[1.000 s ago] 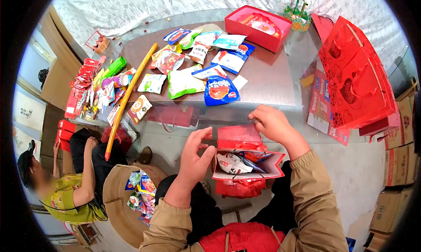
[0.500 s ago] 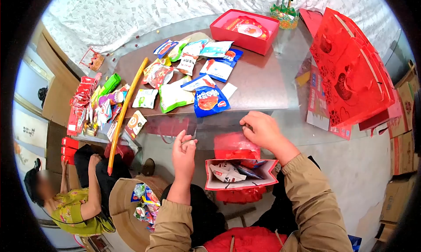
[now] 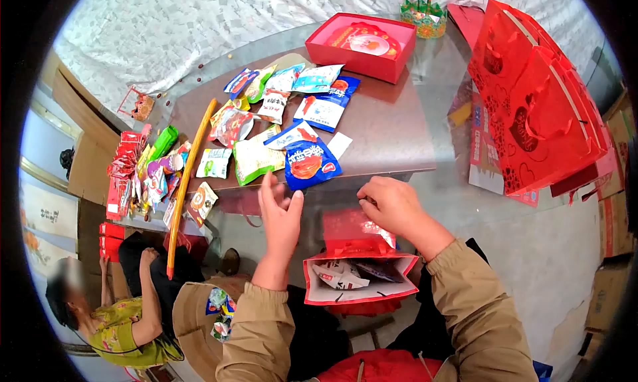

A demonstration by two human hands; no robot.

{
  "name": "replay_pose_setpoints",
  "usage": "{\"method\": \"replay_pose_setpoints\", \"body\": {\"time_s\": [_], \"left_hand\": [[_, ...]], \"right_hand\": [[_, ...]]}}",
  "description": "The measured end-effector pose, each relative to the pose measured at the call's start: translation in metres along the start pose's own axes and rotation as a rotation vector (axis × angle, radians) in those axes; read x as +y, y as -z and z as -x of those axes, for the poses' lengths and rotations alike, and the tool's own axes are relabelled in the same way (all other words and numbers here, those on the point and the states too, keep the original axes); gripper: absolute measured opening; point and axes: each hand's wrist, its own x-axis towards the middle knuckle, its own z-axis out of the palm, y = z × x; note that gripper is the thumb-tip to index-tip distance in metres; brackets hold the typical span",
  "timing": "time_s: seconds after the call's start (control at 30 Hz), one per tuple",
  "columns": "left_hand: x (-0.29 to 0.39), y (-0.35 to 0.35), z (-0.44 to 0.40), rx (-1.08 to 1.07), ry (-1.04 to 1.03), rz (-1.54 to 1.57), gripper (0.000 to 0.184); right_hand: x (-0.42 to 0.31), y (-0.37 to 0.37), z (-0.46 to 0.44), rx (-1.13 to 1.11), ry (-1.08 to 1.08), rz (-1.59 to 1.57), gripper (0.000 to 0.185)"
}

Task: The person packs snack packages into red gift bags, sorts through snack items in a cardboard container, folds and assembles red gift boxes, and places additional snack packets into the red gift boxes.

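Observation:
My left hand (image 3: 280, 224) is raised at the table's near edge, thumb and fingers spread, holding nothing. Just beyond its fingertips lies a blue snack packet (image 3: 309, 164), partly over a green-and-white packet (image 3: 258, 157). My right hand (image 3: 397, 209) hovers at the same edge with loosely bent fingers; nothing shows in its grasp. Below and between my hands a red gift bag (image 3: 361, 298) stands with its mouth up. Inside are a white packet (image 3: 341, 274) and a darker packet (image 3: 380, 271). Shiny red material (image 3: 352, 230) lies behind the bag.
More snack packets (image 3: 325, 105) cover the table. A yellow-orange stick (image 3: 191, 182) separates them from piled sweets (image 3: 156, 166). An open red box (image 3: 359, 66) sits farther back. Large red bags (image 3: 531, 109) stand right. A cardboard drum (image 3: 196, 322) holds packets; a person (image 3: 126, 315) sits left.
My left hand has moved forward to the blue packet, its fingers spreading. My right hand has shifted slightly down. The gift bag appears lower, and the view has shifted a little.

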Motion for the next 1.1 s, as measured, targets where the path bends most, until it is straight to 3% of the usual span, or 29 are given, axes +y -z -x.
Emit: {"method": "replay_pose_setpoints", "body": {"time_s": [0.1,0.23,0.37,0.63,0.8,0.9,1.0,1.1], "left_hand": [[0.012,-0.002,-0.028,0.039,-0.306,-0.34,0.067],[0.003,-0.002,-0.087,-0.036,-0.477,-0.465,0.045],[0.007,-0.012,-0.128,-0.054,-0.529,-0.566,0.039],[0.01,-0.021,-0.165,-0.182,-0.415,-0.794,0.043],[0.029,-0.012,-0.153,-0.032,-0.468,-0.605,0.035],[0.046,-0.005,-0.144,-0.019,-0.458,-0.186,0.036],[0.073,0.005,-0.118,-0.115,-0.56,-0.037,0.047],[0.115,0.012,-0.07,-0.239,-0.59,0.017,0.072]], "right_hand": [[0.002,0.001,-0.001,-0.003,0.026,0.009,0.009],[0.003,0.001,-0.001,-0.006,0.037,0.011,0.009],[0.005,0.0,-0.002,-0.005,0.047,-0.006,0.009],[0.009,-0.002,-0.002,0.023,0.057,-0.018,0.009],[0.011,-0.004,0.0,0.029,0.057,-0.048,0.01],[0.007,0.001,-0.003,-0.042,-0.034,-0.059,0.015],[0.006,0.0,-0.006,-0.094,-0.216,-0.359,0.029],[0.001,-0.003,-0.019,-0.156,-0.392,-1.058,0.047]]}}
